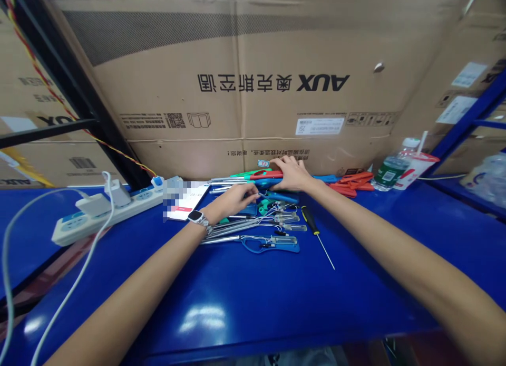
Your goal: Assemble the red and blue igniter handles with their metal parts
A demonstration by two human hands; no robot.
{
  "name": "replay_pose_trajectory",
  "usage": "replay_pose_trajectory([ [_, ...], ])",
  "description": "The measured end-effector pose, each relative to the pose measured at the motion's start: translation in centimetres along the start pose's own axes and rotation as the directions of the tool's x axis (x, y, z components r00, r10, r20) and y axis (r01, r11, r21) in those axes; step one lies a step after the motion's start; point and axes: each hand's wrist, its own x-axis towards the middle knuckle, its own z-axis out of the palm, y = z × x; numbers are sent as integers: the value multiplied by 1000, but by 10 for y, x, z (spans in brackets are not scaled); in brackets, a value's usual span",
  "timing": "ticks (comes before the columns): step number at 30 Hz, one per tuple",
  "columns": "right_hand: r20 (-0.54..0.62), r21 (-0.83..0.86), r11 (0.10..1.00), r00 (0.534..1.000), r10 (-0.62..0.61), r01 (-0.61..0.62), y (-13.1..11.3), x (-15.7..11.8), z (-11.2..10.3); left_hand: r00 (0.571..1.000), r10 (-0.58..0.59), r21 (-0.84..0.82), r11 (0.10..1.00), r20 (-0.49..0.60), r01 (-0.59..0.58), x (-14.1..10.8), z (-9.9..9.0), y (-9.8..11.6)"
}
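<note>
My left hand [237,200], with a watch on the wrist, has its thumb and fingertips pinched over the pile; a thin wire seems to be between them, too small to be sure. Beside it, my right hand [293,174] arches over a red long-necked lighter [267,175], thumb low and fingers on the far side. Which lighter it grips is partly hidden. Nearer me lie several opened lighters with metal tubes, clear fuel tanks and white wires, one in a blue shell half [253,244]. A small green part [263,208] sits among them.
A yellow-and-black screwdriver [311,221] lies right of the lighters. Red lighter shells [351,185], a green-labelled bottle [391,168] and a cup [419,168] stand further right. At left are a phone [193,197] and a power strip [138,200] with cables. Cardboard boxes [253,49] wall the back.
</note>
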Motion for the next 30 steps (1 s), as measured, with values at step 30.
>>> replay_pose_trajectory([
  [30, -124, 156, 958, 967, -223, 241, -16, -56, 0, 951, -13, -160, 986, -308, -38, -18, -30, 51],
])
